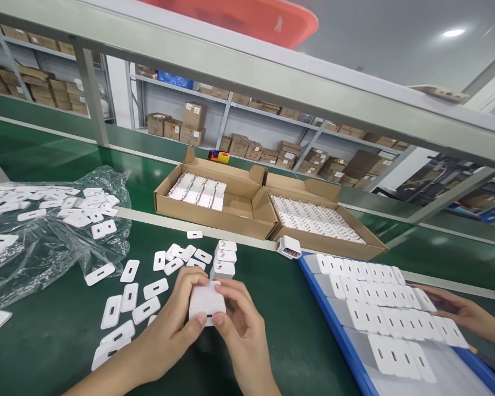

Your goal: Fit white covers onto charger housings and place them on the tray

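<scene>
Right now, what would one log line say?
left hand: on white block | right hand: same block | plates: loose, left | blue tray: right

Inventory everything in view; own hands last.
Held block: one, white, between both hands
Stacked blocks: at least three, white, beyond hands
Lone block: one, white, beside right carton
Slotted plates: many, white, left
Plastic sheet: one, clear, left
Open cartons: two, brown, centre back
Carton contents: many, white, inside
Tray: one, blue, right
Tray blocks: four rows, white, on tray
Worktop: one, green, foreground
Bin: one, red, top
Frame: one, pale, overhead
Racks: several, grey, background
Rack boxes: many, brown, background
Small object: one, yellow-blue, behind left carton
Another person's hand: one, bare, right edge
Left hand: one, bare, lower centre
Right hand: one, bare, lower centre
</scene>
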`<state>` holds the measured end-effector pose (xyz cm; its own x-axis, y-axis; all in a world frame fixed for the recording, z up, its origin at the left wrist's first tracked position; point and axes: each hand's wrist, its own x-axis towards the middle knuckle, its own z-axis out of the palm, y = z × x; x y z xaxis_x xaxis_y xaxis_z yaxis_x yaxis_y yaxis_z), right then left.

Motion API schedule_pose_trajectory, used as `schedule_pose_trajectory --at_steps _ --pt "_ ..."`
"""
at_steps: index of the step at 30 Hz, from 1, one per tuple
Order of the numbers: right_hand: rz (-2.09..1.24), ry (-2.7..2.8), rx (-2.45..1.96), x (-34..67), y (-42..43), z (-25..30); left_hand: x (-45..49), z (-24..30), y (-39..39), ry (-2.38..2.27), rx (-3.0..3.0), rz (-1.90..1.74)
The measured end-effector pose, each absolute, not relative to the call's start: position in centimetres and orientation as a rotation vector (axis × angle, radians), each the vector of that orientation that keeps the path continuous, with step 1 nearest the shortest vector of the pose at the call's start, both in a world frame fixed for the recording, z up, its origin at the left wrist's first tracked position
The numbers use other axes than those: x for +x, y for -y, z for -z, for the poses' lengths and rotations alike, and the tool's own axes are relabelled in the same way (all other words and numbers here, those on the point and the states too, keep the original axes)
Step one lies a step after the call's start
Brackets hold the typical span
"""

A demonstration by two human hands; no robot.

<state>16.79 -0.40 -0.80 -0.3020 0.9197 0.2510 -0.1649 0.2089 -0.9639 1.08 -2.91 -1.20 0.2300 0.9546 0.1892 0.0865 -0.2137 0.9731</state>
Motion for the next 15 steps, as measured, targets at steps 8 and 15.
schedule_pose_trajectory --at_steps 8,15 --pt "-1.052 1.627 -0.816 17.5 0.7 0.8 1.1 -0.2 2.7 -1.015 1.142 -1.118" --pt "-1.058 1.606 -0.823 17.1 0.7 0.5 1.2 -0.1 3.2 -1.168 1.251 -1.153"
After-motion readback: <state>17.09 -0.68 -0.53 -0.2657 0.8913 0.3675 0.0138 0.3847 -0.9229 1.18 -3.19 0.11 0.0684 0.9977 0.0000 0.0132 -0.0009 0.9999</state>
